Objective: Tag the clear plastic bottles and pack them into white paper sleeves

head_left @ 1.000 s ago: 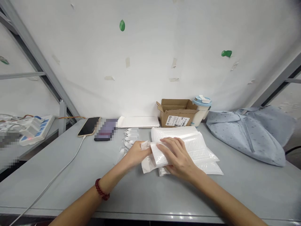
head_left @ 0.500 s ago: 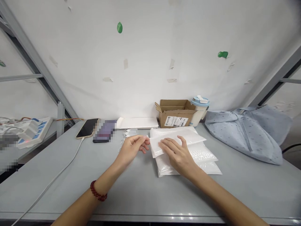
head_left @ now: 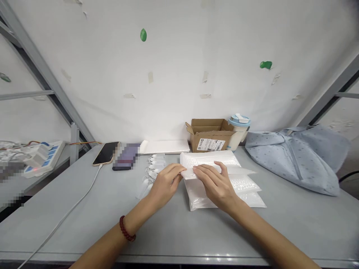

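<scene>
A stack of white bubble mailers [head_left: 238, 183] lies on the grey table, with their right ends fanned out. At the left edge of the upper mailer [head_left: 209, 158], my left hand [head_left: 165, 185] is closed, its thumb and fingertips pinching the edge. My right hand [head_left: 217, 186] rests on the same mailer with fingers stretched out and the thumb raised apart. Its palm hides part of the stack. Several small white tags [head_left: 157, 161] with thin loops lie just left of my left hand, which partly covers the nearest ones.
Behind the stack stand an open cardboard box [head_left: 211, 136] and a blue-lidded cup [head_left: 238, 130]. A blue-grey cloth [head_left: 288, 160] lies to the right. Toward the left are a charging phone [head_left: 106, 153], a dark purple object [head_left: 126, 157] and a white cable [head_left: 74, 205]. Flat white sheets [head_left: 165, 146] lie at the back.
My left hand has moved right and taken hold of the upper mailer's left edge. The mailer's near part has tilted up, showing bubbled surface behind. My right hand stays on it.
</scene>
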`<act>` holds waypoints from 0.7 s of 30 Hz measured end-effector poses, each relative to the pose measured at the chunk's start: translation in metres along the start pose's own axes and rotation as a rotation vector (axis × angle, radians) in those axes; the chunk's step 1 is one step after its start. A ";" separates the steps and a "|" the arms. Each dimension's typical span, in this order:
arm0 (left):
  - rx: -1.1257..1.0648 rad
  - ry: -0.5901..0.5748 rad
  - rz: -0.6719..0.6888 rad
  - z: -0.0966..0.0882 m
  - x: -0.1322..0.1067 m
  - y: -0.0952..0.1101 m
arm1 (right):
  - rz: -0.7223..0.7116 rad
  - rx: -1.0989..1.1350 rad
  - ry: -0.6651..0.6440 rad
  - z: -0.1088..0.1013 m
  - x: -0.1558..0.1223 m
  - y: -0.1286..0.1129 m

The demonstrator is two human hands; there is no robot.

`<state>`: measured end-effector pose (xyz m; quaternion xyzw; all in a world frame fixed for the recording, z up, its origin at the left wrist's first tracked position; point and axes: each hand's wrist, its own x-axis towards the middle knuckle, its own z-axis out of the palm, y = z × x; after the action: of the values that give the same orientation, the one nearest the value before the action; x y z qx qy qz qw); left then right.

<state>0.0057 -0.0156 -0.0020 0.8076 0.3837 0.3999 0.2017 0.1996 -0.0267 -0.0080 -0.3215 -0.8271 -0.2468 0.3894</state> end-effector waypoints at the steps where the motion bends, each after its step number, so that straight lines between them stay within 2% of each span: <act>1: -0.013 0.013 -0.026 0.000 0.001 0.001 | 0.006 -0.011 0.025 -0.001 0.000 0.000; 5: -0.151 0.075 -0.253 0.002 0.008 0.002 | 0.057 -0.114 0.105 -0.003 0.002 0.005; 9: -0.392 0.059 -0.428 0.001 0.023 0.002 | 0.096 -0.187 0.064 -0.003 0.005 0.014; 13: -0.511 0.018 -0.554 0.003 0.041 0.002 | 0.166 -0.183 -0.088 0.003 0.003 0.024; 17: -0.493 -0.013 -0.659 0.008 0.054 -0.005 | 0.330 -0.130 -0.322 0.010 -0.005 0.031; 19: -0.446 -0.032 -0.665 0.007 0.056 -0.013 | 0.397 -0.097 -0.405 0.012 -0.007 0.032; 21: -0.310 -0.029 -0.618 0.000 0.057 -0.025 | 0.432 -0.079 -0.445 0.012 -0.007 0.032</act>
<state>0.0160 0.0442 0.0105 0.6187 0.5418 0.3619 0.4390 0.2204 -0.0002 -0.0158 -0.5508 -0.7943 -0.1136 0.2298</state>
